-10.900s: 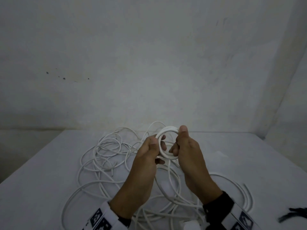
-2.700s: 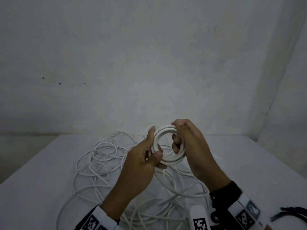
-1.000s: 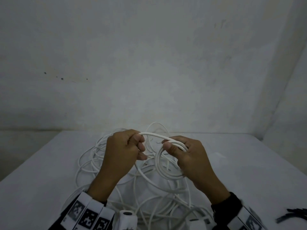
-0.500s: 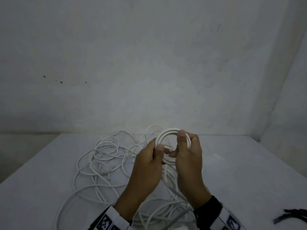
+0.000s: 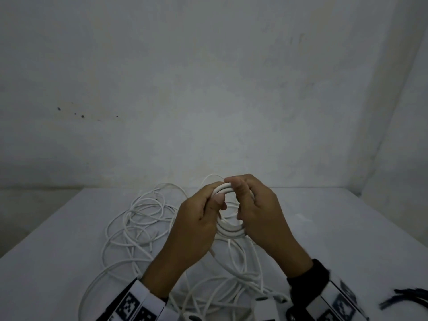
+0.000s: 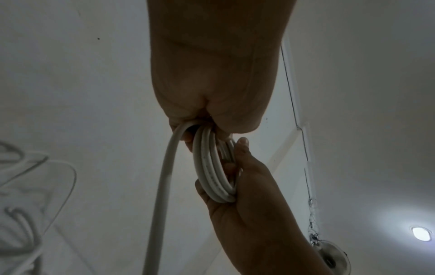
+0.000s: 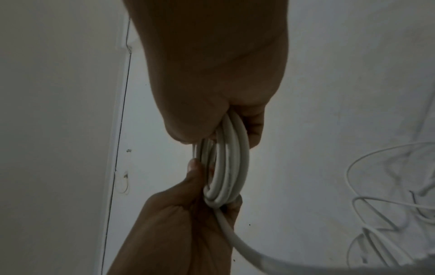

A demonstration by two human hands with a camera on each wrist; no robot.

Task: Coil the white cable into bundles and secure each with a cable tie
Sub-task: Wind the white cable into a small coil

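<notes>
Since 1 s ago: hands closed back together, another turn laid on coil (image 5: pixel 231 230); several turns now, bundle growing, no tie yet. Left hand (image 5: pixel 196 225) + right hand (image 5: pixel 259 216) fingers curled tight round coil, held above tabletop (image 5: pixel 58 251). Loose cable (image 5: pixel 139 223) on tabletop; ties (image 5: pixel 407 297) near right.

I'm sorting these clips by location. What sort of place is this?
Probably a bare indoor room used as a workspace: a plain white table set in a corner, a stained wall, and a ceiling lamp.
</notes>
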